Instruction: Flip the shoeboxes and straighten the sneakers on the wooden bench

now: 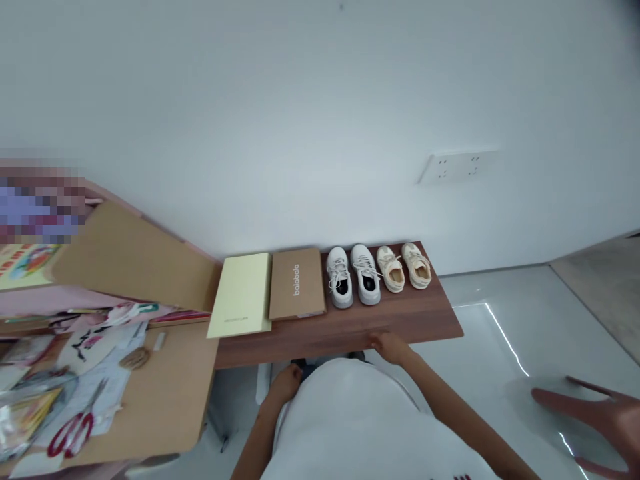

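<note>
My left hand hangs beside the front of my white shirt, below the table edge, its fingers curled in and no object showing in them. My right hand rests at the front edge of the brown wooden table, fingers curled with nothing visible in them. Behind it stand a pair of white lace-up sneakers, left and right, and a smaller cream pair, left and right. Further left lie a brown "balabala" shoebox and a pale yellow box, both closed.
A cluttered desk adjoins on the left, with red-handled scissors, papers and plastic packets. A pink chair stands on the glossy floor at the right. The white wall behind the table carries a socket panel.
</note>
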